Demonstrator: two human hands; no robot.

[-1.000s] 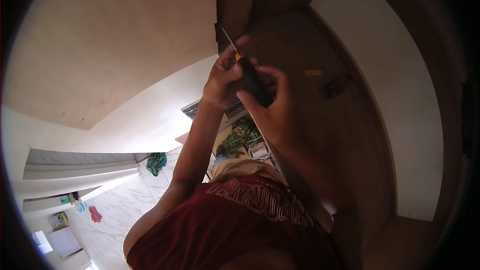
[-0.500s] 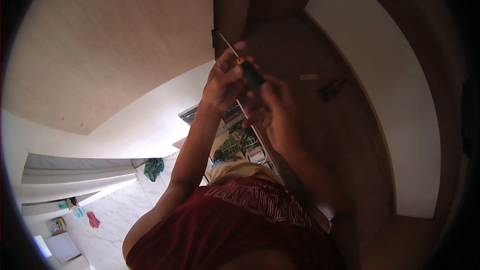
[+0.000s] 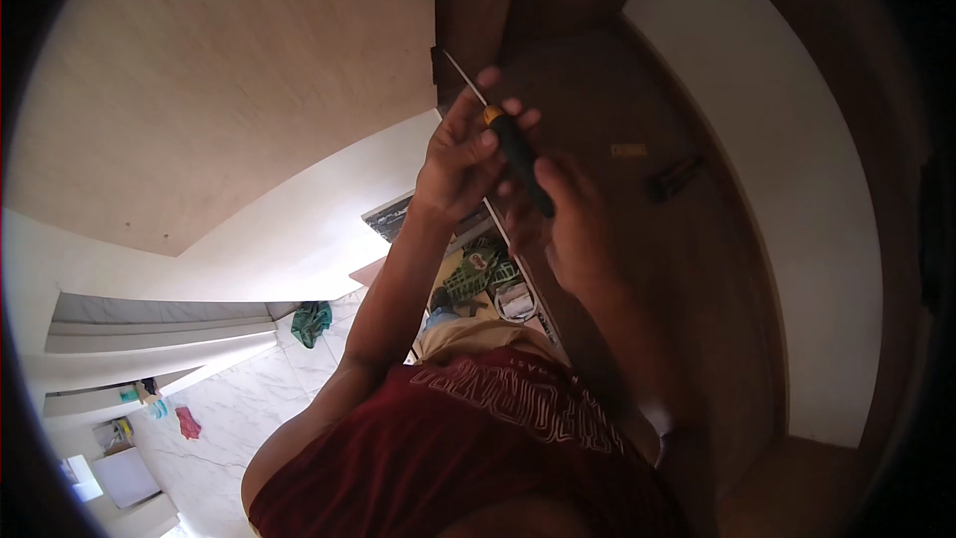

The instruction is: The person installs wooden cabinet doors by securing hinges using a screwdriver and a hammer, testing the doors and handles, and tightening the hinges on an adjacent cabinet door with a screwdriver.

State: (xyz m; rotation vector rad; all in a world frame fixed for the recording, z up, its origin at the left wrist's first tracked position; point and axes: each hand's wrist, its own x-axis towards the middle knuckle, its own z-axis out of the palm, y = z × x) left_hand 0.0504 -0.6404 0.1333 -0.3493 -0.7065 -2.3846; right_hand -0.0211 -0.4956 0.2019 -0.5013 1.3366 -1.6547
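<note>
A screwdriver [image 3: 518, 157] with a dark handle, a yellow collar and a thin metal shank slants up to the left. Its tip meets a small dark fitting, perhaps a hinge [image 3: 436, 66], at the edge of a pale wooden panel [image 3: 249, 80]. My left hand [image 3: 453, 167] steadies the front of the handle between thumb and fingers, several fingertips showing beyond it. Around the handle's rear end, my right hand [image 3: 580, 234] is closed, its thumb along the side; its lower fingers are dim and partly hidden.
Dark brown boards [image 3: 588, 90] lie beyond my hands, with a small yellowish strip [image 3: 628, 150] and a dark tool-like object [image 3: 675, 177] on them. Below my hands is an open compartment with printed packages [image 3: 483, 269]. Green cloth [image 3: 311, 324] lies on the marbled floor [image 3: 239, 413].
The view has shifted slightly. My right thumb and fingers have moved on the handle, baring more of its rear end. The tip remains at the dark fitting.
</note>
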